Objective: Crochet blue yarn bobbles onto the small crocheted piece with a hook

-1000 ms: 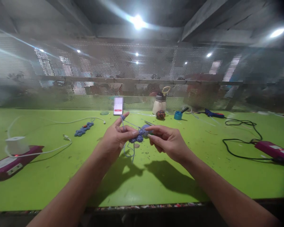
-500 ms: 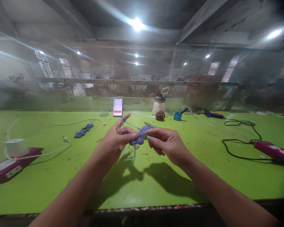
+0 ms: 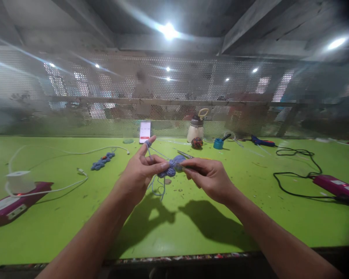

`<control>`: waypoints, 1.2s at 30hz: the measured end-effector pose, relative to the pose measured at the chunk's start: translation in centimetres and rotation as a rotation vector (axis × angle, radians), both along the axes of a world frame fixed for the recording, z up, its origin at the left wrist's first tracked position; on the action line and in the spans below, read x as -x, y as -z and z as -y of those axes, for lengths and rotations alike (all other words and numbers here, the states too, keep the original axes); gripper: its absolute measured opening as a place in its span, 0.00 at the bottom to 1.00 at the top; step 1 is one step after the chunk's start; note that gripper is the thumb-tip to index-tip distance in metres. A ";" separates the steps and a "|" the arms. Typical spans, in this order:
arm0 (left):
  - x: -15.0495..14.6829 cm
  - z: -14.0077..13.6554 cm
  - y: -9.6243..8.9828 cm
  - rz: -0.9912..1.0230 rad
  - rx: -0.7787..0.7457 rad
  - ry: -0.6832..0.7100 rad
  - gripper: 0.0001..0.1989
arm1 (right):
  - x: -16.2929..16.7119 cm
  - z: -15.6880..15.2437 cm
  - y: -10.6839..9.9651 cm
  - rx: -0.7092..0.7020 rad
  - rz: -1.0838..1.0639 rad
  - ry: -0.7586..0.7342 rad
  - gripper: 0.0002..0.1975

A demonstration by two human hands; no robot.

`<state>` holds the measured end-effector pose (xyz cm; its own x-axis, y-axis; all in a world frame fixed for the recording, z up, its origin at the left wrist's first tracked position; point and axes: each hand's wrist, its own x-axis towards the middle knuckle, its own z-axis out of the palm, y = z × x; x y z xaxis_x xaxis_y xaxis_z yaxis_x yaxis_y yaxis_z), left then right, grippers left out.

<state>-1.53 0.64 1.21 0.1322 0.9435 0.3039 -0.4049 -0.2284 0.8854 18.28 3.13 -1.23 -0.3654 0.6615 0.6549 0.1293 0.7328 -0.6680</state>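
My left hand (image 3: 144,168) pinches a blue-purple crocheted piece (image 3: 170,170) with puffy petals between thumb and fingers. Its index finger points up, with the yarn (image 3: 158,153) wound round it and running taut to the piece. A loose yarn tail hangs below. My right hand (image 3: 208,174) is closed in a pinch at the right side of the piece, round a thin crochet hook (image 3: 182,167), most of which the fingers hide. Behind the piece, scissors (image 3: 184,154) lie on the table.
A finished-looking blue crocheted strip (image 3: 102,161) lies left, near white cables and a power strip (image 3: 20,199). At the back stand a phone (image 3: 145,131), a bottle (image 3: 195,130), a dark yarn ball (image 3: 197,143) and a blue pot (image 3: 218,143). A glue gun (image 3: 262,140) lies right, near another power strip (image 3: 337,186).
My left index finger has shifted slightly left and up, and the yarn with it. My right hand has moved a little right, and more of the hook's tip area shows.
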 end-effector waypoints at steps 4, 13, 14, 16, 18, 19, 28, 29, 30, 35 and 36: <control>0.0 0.0 -0.1 0.012 0.017 0.002 0.54 | -0.3 0.0 -0.4 -0.034 0.033 0.016 0.08; 0.1 0.1 -0.3 0.046 0.058 -0.005 0.54 | -0.6 0.0 -0.7 0.008 0.041 0.011 0.08; 0.1 0.1 -0.3 0.049 0.058 -0.002 0.54 | -0.6 0.0 -0.7 0.021 0.034 0.004 0.08; 0.1 0.1 -0.3 0.046 0.055 -0.002 0.54 | -0.6 0.0 -0.7 0.060 0.013 -0.018 0.07; 0.1 0.1 -0.3 0.033 0.050 -0.008 0.53 | -0.6 -0.1 -0.7 0.109 -0.010 -0.044 0.07; 0.1 0.1 -0.3 0.025 0.050 -0.012 0.53 | -0.6 -0.1 -0.7 0.135 -0.022 -0.055 0.07; -0.3 -0.2 0.1 -0.040 0.039 -0.007 0.41 | 0.1 -0.1 0.0 0.700 -0.285 -0.338 0.09; -0.3 -0.2 0.2 -0.045 0.033 -0.001 0.41 | 0.3 0.0 0.0 0.746 -0.311 -0.351 0.09; -0.4 -0.3 0.3 -0.047 0.024 0.004 0.40 | 0.4 0.0 0.0 0.781 -0.332 -0.357 0.10; -0.4 -0.4 0.6 -0.053 0.000 0.017 0.42 | 0.5 0.2 0.0 0.839 -0.373 -0.316 0.11; -0.4 -0.4 0.5 -0.058 0.005 0.017 0.43 | 0.5 0.2 0.0 0.835 -0.368 -0.303 0.11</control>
